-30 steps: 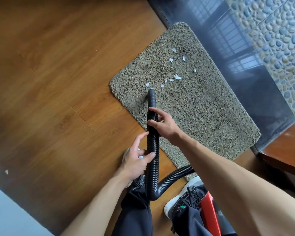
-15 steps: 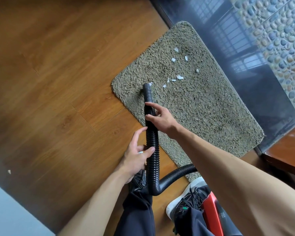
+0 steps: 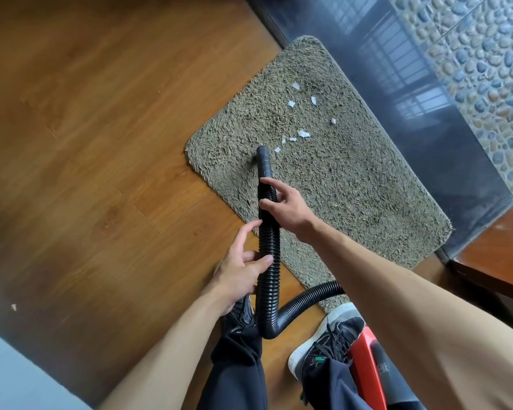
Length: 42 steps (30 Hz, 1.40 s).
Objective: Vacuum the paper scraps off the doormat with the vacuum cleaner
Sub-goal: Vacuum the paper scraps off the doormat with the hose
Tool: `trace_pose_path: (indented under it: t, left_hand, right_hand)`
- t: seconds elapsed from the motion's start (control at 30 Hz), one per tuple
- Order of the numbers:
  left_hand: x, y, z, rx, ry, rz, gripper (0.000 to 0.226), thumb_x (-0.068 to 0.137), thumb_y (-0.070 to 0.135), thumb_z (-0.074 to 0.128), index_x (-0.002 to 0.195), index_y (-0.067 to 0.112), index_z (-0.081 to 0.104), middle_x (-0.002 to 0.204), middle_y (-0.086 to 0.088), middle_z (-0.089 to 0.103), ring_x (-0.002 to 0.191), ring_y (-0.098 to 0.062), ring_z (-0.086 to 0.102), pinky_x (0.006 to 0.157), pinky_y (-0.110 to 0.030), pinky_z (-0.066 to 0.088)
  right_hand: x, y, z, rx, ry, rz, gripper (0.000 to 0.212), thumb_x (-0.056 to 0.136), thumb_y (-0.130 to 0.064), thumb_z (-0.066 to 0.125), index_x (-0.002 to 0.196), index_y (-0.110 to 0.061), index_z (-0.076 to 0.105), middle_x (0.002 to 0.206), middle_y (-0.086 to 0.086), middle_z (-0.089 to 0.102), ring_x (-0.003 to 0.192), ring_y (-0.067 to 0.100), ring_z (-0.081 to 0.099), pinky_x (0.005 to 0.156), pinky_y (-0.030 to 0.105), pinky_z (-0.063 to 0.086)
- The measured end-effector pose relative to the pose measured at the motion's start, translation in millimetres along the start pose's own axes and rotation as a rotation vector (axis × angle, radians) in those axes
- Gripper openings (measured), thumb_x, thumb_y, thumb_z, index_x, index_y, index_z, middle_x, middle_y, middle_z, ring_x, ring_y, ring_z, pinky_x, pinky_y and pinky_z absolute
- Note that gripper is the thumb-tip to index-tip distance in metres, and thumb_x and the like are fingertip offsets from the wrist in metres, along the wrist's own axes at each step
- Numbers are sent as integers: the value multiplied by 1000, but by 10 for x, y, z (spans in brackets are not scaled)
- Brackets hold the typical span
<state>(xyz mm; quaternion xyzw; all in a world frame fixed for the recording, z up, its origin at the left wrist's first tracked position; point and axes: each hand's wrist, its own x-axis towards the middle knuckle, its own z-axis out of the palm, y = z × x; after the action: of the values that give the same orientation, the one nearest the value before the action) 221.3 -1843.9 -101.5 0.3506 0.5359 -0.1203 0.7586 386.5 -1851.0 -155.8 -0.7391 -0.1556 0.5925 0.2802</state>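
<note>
The ribbed black hose (image 3: 267, 261) runs lengthwise away from the person, its smooth nozzle (image 3: 263, 161) tipped down onto the shaggy doormat (image 3: 353, 184) near its left edge. Both the right hand (image 3: 288, 207) and the left hand (image 3: 237, 270) have fingers wrapped loosely around the hose. White paper scraps (image 3: 303, 133) lie just beyond the nozzle.

Single view only, head-mounted wide-angle; looks steeply down and forward from standing height; frame rolled, so floorboards (image 3: 101, 143) run diagonal; barrel distortion at edges; forearms enter from bottom edge, own shoes (image 3: 329, 335) near bottom centre, so camera sits almost directly above feet; doormat (image 3: 353, 187) mid-frame, near; dark glossy threshold (image 3: 427, 128) top right; no second view, no overlap.
</note>
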Motion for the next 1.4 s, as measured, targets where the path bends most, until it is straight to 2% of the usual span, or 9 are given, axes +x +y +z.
trace_pose_path:
  t: [0.13, 0.2, 0.27, 0.4, 0.53, 0.73, 0.9, 1.2, 1.4]
  left_hand:
    - [29, 42, 25, 73, -10, 1, 64, 96, 14, 63, 125, 67, 41, 100, -7, 74, 90, -33, 71, 68, -43, 56]
    - [43, 75, 31, 109, -20, 1, 64, 95, 17, 64, 124, 69, 41, 100, -4, 75, 88, -33, 72, 68, -42, 57]
    - [60, 119, 47, 117, -48, -9, 63, 96, 16, 63, 125, 68, 41, 104, -7, 74, 87, -31, 73, 64, -40, 58]
    - [80, 230, 76, 78, -106, -23, 65, 98, 8, 59, 135, 58, 41, 112, -16, 69, 73, -20, 69, 47, -23, 50]
    - [109, 276, 53, 108, -113, -30, 67, 96, 10, 61, 130, 64, 42, 117, -17, 66, 88, -27, 71, 59, -32, 55]
    - [48, 272, 33, 84, -110, -28, 64, 97, 6, 60, 131, 58, 42, 97, -10, 73, 74, -21, 70, 52, -33, 53]
    - [-15, 261, 13, 75, -77, -28, 65, 97, 5, 60, 132, 56, 43, 95, -11, 73, 76, -22, 71, 60, -38, 57]
    - [2, 244, 129, 39, -20, -26, 64, 97, 3, 59, 134, 52, 44, 101, -18, 72, 80, -26, 72, 58, -36, 56]
    - [-2, 344, 304, 51, -2, -25, 63, 97, 3, 58, 135, 51, 43, 105, -21, 71, 88, -35, 72, 60, -42, 59]
  right_hand:
    - [-40, 3, -84, 56, 26, 39, 53, 91, -9, 60, 140, -25, 49, 82, -4, 59, 67, 8, 61, 59, 24, 53]
    - [-51, 17, -117, 93, 45, 68, 53, 91, -8, 60, 140, -25, 48, 83, -1, 61, 69, 11, 63, 56, 24, 53]
    - [-58, 36, -154, 119, 63, 90, 53, 91, -9, 60, 141, -24, 48, 87, 3, 64, 73, 15, 65, 57, 26, 53]
    - [-50, 21, -221, 154, 92, 115, 55, 90, -8, 60, 141, -25, 47, 93, 7, 64, 78, 19, 65, 62, 32, 55]
    - [-59, -44, -254, 185, 84, 133, 55, 92, -6, 58, 142, -24, 46, 94, 7, 63, 77, 18, 64, 60, 29, 55]
    - [-3, -75, -217, 140, 39, 164, 56, 90, -8, 59, 142, -26, 47, 99, 12, 62, 82, 24, 65, 72, 44, 61]
    - [-15, -67, -175, 133, 22, 161, 54, 90, -9, 60, 140, -26, 48, 92, 6, 62, 80, 23, 65, 76, 49, 60]
    - [6, -43, -207, 130, -8, 127, 56, 90, -9, 60, 142, -26, 45, 103, 8, 61, 80, 18, 66, 62, 30, 57]
    - [22, -46, -381, 126, -35, 113, 56, 90, -8, 59, 143, -23, 46, 88, -2, 58, 73, 14, 63, 61, 31, 57]
